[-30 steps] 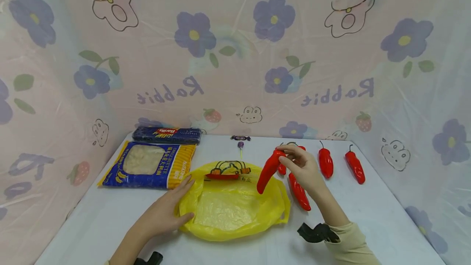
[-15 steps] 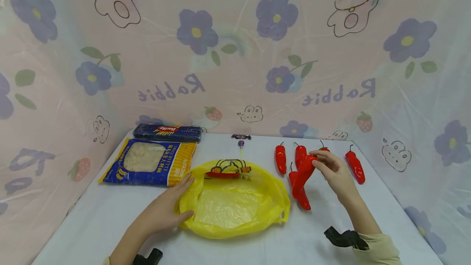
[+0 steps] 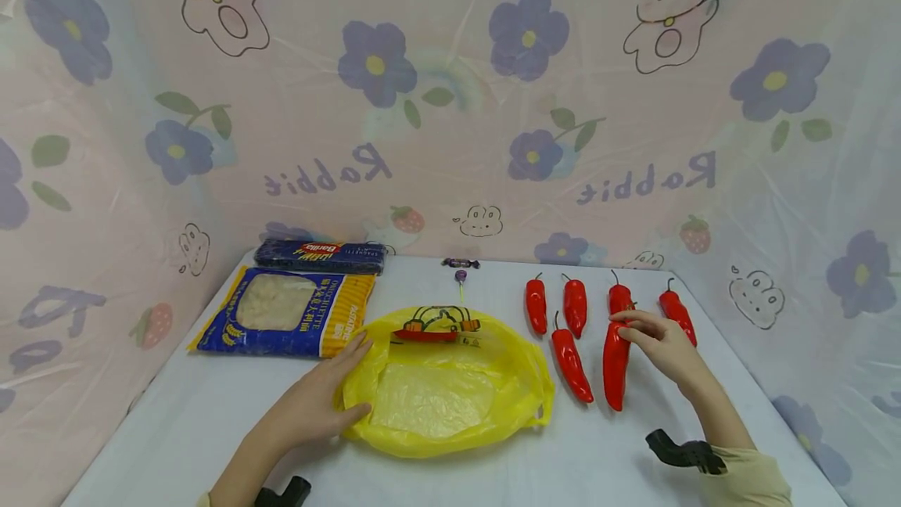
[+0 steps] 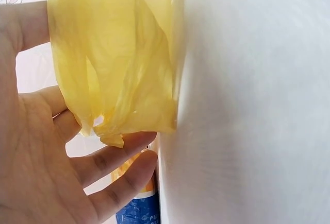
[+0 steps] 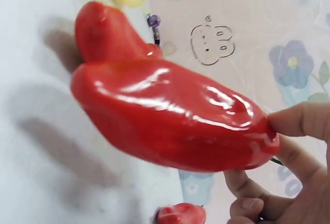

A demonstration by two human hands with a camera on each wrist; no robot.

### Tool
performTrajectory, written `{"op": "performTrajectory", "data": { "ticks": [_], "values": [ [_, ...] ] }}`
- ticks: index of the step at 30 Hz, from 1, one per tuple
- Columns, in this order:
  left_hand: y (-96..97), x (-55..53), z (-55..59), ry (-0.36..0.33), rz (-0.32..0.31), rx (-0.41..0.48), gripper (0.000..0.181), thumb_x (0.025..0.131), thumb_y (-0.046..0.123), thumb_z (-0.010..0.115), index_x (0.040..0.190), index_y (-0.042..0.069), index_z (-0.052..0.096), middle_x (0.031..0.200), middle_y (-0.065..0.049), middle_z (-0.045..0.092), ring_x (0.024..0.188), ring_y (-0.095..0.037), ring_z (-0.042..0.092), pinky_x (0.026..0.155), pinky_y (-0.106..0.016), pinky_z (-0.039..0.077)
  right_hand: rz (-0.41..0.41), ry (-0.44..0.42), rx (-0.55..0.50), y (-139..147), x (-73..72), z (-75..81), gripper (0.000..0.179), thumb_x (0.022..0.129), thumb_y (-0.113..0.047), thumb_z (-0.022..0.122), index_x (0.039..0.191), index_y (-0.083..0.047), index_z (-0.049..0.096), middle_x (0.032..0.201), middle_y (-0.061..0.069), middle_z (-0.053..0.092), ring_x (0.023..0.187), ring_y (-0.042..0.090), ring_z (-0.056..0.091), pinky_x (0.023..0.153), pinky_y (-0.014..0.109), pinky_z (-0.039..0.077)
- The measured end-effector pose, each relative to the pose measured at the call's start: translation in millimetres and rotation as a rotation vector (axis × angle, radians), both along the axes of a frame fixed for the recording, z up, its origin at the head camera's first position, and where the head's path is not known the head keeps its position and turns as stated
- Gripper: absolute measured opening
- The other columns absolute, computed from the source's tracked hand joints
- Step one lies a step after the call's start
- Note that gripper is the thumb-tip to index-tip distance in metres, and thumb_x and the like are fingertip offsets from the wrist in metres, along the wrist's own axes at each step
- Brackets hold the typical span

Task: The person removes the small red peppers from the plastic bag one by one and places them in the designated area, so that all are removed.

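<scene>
My right hand (image 3: 658,341) pinches a glossy red chili pepper (image 3: 615,370) at its stem end between thumb and fingers. Its tip points toward me, in front of another red pepper (image 3: 619,298). In the right wrist view the held pepper (image 5: 175,121) overlaps a second red pepper (image 5: 105,33) behind it. At the left side of a yellow plastic bag (image 3: 507,413), my left hand (image 3: 317,401) lies with fingers spread against the rim. The bag's mouth gapes upward. In the left wrist view, the thumb and some fingers pass behind the bag's edge (image 4: 113,54).
More red peppers (image 3: 536,305) lie on the right of the white table (image 3: 507,483). Behind the bag are a lollipop (image 3: 461,277) and a wrapped candy (image 3: 461,263). A blue and yellow pasta bag (image 3: 281,311) and a dark blue spaghetti pack (image 3: 320,257) lie back left.
My right hand has carried the pepper from above the bag rightward past the other peppers, and has brought it lower and straighter. The left hand and the bag have hardly moved.
</scene>
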State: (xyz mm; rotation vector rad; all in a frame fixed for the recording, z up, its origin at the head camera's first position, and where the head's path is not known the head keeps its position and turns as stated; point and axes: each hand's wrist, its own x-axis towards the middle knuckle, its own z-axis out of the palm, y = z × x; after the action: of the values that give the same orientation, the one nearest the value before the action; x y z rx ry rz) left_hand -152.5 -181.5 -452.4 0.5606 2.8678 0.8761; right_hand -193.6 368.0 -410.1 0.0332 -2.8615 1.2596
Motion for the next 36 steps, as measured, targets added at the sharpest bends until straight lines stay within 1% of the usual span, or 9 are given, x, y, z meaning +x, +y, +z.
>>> {"op": "performTrajectory", "data": {
  "ticks": [4, 6, 8, 10, 14, 19, 26, 31, 36],
  "values": [
    [-0.1, 0.3, -0.5, 0.002, -0.002, 0.001, 0.092, 0.091, 0.04, 0.081, 0.167, 0.018, 0.035, 0.176, -0.003, 0.023, 0.154, -0.046, 0.036, 0.12, -0.071, 0.034, 0.025, -0.004, 0.047, 3, -6.5, -9.3, 0.038, 0.108, -0.027, 0.061, 0.139, -0.006, 0.068, 0.125, 0.019, 0.073, 0.113, 0.033, 0.061, 0.092, 0.049, 0.057],
    [0.0, 0.7, -0.5, 0.002, -0.003, 0.005, 0.092, 0.091, 0.039, 0.081, 0.167, 0.017, 0.035, 0.176, -0.003, 0.023, 0.154, -0.047, 0.036, 0.12, -0.071, 0.034, 0.037, -0.013, 0.057, 3, -9.5, -13.6, 0.039, 0.107, -0.027, 0.062, 0.139, -0.007, 0.068, 0.126, 0.019, 0.072, 0.112, 0.031, 0.061, 0.091, 0.046, 0.057],
    [0.3, 0.7, -0.8, 0.002, -0.004, 0.006, 0.091, 0.091, 0.039, 0.081, 0.167, 0.017, 0.036, 0.176, -0.003, 0.023, 0.154, -0.046, 0.036, 0.12, -0.071, 0.034, 0.041, -0.022, 0.069, 4, -12.5, -17.8, 0.039, 0.107, -0.028, 0.062, 0.14, -0.007, 0.068, 0.128, 0.02, 0.071, 0.112, 0.031, 0.061, 0.091, 0.047, 0.058],
    [0.7, 0.6, -0.7, -0.001, -0.003, 0.006, 0.091, 0.091, 0.039, 0.081, 0.167, 0.017, 0.036, 0.176, -0.003, 0.022, 0.154, -0.046, 0.036, 0.12, -0.071, 0.034, 0.036, -0.027, 0.077, 3, -14.7, -22.1, 0.041, 0.107, -0.029, 0.062, 0.141, -0.007, 0.067, 0.131, 0.022, 0.07, 0.115, 0.034, 0.061, 0.093, 0.052, 0.059],
    [1.4, 0.6, -0.2, -0.009, 0.001, 0.002, 0.091, 0.091, 0.039, 0.08, 0.167, 0.018, 0.036, 0.177, -0.001, 0.022, 0.155, -0.045, 0.035, 0.12, -0.072, 0.034, -0.011, -0.033, 0.098, 2, -18.4, -31.6, 0.05, 0.106, -0.038, 0.064, 0.145, -0.007, 0.064, 0.133, 0.026, 0.068, 0.118, 0.041, 0.062, 0.094, 0.059, 0.059],
    [-0.2, 0.5, -1.9, 0.0, -0.007, 0.003, 0.091, 0.091, 0.04, 0.08, 0.167, 0.018, 0.035, 0.176, -0.003, 0.022, 0.154, -0.046, 0.036, 0.12, -0.072, 0.034, -0.062, -0.039, 0.143, -4, -22.5, -41.5, 0.06, 0.104, -0.048, 0.065, 0.146, -0.006, 0.06, 0.134, 0.03, 0.066, 0.12, 0.047, 0.063, 0.092, 0.058, 0.062],
    [-1.5, -1.4, -3.8, 0.008, -0.012, 0.009, 0.092, 0.091, 0.041, 0.08, 0.167, 0.018, 0.035, 0.176, -0.004, 0.023, 0.154, -0.047, 0.036, 0.12, -0.072, 0.034, -0.105, -0.049, 0.169, -14, -23.3, -45.3, 0.057, 0.105, -0.045, 0.063, 0.142, -0.003, 0.061, 0.135, 0.034, 0.063, 0.121, 0.05, 0.062, 0.09, 0.055, 0.064],
    [-0.7, -1.5, -5.0, 0.004, -0.015, 0.009, 0.091, 0.091, 0.04, 0.08, 0.167, 0.017, 0.035, 0.176, -0.004, 0.022, 0.155, -0.046, 0.035, 0.121, -0.071, 0.033, -0.112, -0.038, 0.159, -16, -23.2, -47.5, 0.054, 0.105, -0.043, 0.063, 0.14, -0.002, 0.062, 0.132, 0.035, 0.065, 0.117, 0.049, 0.064, 0.086, 0.05, 0.066],
    [-0.6, -1.4, -3.9, 0.007, -0.014, 0.003, 0.091, 0.092, 0.04, 0.08, 0.168, 0.018, 0.035, 0.176, -0.004, 0.022, 0.155, -0.046, 0.035, 0.121, -0.071, 0.033, -0.113, -0.028, 0.155, -17, -22.2, -47.9, 0.053, 0.106, -0.042, 0.063, 0.14, -0.002, 0.062, 0.133, 0.034, 0.065, 0.119, 0.05, 0.063, 0.087, 0.051, 0.066]
  ]
}}
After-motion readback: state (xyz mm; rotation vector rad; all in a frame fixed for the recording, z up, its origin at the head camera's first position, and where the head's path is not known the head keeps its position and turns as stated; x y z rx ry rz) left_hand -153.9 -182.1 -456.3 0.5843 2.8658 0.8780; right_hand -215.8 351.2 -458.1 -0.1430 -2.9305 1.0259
